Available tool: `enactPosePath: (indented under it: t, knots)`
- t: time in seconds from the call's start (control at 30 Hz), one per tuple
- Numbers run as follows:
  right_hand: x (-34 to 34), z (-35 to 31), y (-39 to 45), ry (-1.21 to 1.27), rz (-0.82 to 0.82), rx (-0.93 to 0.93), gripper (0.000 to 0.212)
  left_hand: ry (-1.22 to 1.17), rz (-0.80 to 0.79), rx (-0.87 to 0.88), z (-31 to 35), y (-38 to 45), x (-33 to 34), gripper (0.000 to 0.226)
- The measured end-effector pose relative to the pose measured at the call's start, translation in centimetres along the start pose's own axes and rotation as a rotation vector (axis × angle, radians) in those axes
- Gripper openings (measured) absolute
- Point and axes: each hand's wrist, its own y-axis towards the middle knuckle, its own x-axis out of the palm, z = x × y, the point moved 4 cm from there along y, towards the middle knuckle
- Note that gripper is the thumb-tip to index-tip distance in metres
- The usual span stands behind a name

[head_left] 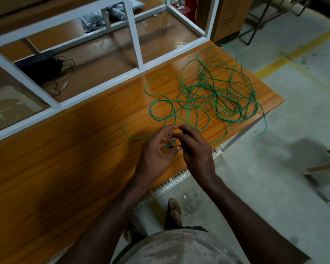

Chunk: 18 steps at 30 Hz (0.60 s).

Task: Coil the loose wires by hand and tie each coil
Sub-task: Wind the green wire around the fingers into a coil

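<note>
Both the left hand (156,151) and right hand (193,147) pinch one end of the thin green wire (187,113) with curled fingers. Its loose tangle sprawls far right on the glossy orange wooden table (65,159).

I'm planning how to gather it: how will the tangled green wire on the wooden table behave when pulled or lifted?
The thin green wire probably flops yet keeps some spring, since its loops stand open. Crossing strands will likely snag and drag together. It looks light: one end overhangs the glossy orange-brown wooden table without pulling the heap.

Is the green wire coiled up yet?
No. The green wire sprawls in loose tangled loops across the table.
</note>
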Motion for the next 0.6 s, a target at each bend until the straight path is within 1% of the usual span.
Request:
enactPosePath:
  t: [0.07, 0.13, 0.23, 0.33, 0.4, 0.43, 0.47, 0.53, 0.6]
  knots:
    - [0.9, -0.7, 0.8, 0.023, -0.025, -0.027, 0.022, 0.037, 0.058, -0.024, -0.1, -0.9, -1.4, 0.056]
    - [2.1, -1.3, 1.2, 0.041, -0.049, -0.045, 0.022, 0.069, 0.120, -0.063, -0.6, -1.9, -3.0, 0.040]
    - [4.0, -3.0, 1.2, 0.055, -0.063, -0.068, 0.025, 0.071, 0.153, -0.127, -1.8, -3.4, -5.4, 0.017]
    - [6.1, -4.5, 1.3, 0.050, -0.096, -0.064, 0.021, 0.081, 0.152, -0.165, -3.2, -5.0, -8.0, 0.011]
    - [7.7, -4.4, 1.3, 0.037, -0.143, -0.018, 0.018, 0.089, 0.149, -0.177, -4.1, -6.3, -10.0, 0.013]
    - [8.4, -4.0, 1.4, 0.040, -0.165, 0.028, 0.017, 0.045, 0.127, -0.189, -4.5, -7.1, -11.0, 0.015]
    - [9.1, -3.5, 1.4, 0.044, -0.180, 0.077, 0.016, -0.048, 0.091, -0.211, -4.8, -7.9, -11.8, 0.016]
    - [10.4, -3.1, 1.1, 0.038, -0.204, 0.145, 0.017, -0.286, -0.001, -0.284, -5.1, -9.7, -13.4, 0.017]
    - [12.3, -4.3, 0.7, 0.050, -0.235, 0.173, 0.017, -0.484, -0.115, -0.385, -5.1, -11.7, -15.5, 0.023]
